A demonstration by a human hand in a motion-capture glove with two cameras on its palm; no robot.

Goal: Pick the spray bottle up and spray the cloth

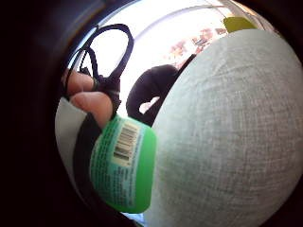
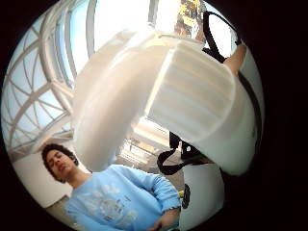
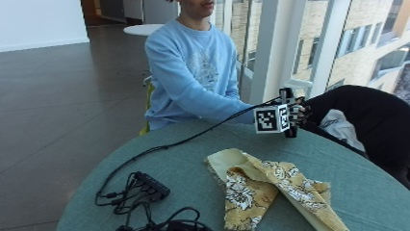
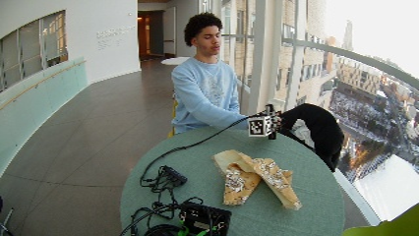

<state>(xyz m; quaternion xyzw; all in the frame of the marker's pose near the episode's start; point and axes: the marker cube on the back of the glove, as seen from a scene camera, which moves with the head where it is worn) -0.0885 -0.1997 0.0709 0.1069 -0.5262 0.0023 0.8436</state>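
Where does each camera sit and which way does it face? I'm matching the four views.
Little finger palm view: on the right hand, facing the green bottle and table; fingertips show.
Thumb palm view: same hand, facing the bottle's white spray head; the person's sweater beyond.
Outside view: across the table, facing the person; cloth in front.
Wide outside view: farther back, higher, same direction.
Shared: both outside views show the cloth and hand; both palm views, the bottle.

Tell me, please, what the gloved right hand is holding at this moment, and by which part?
The spray bottle: the right hand holds it raised above the table, fingers wrapped around the green body just below the white spray head.
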